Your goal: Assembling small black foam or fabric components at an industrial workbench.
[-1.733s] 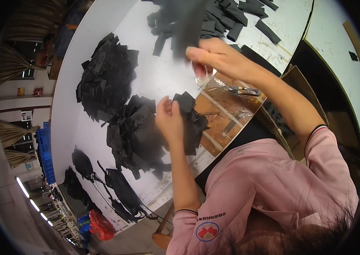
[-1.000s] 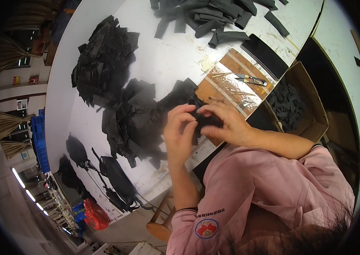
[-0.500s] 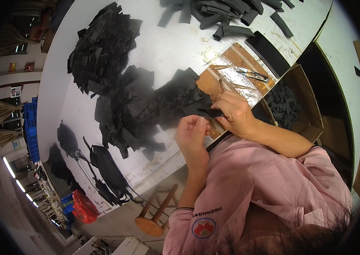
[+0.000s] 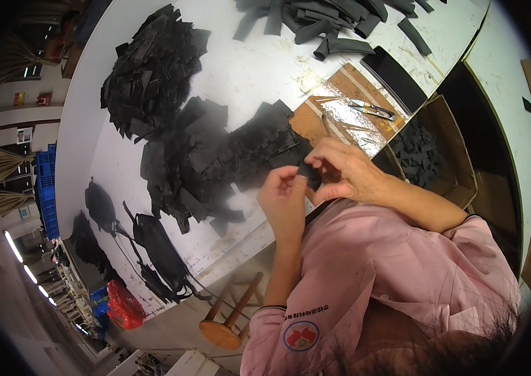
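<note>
Fingers of my right hand (image 4: 347,172) and left hand (image 4: 285,200) pinch together on one small black piece (image 4: 311,177), I think, just beside the black pile (image 4: 215,156) at the surface (image 4: 246,69) edge.

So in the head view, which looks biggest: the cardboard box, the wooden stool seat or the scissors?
1. Cardboard box, clearly largest.
2. Wooden stool seat, though it sits lower on the floor, so it may look smaller than it is.
3. Scissors, smallest.

Single head-worn fisheye view, looking steeply down, close over the white worktable (image 4: 246,69); its edges bow toward the rim.
</note>
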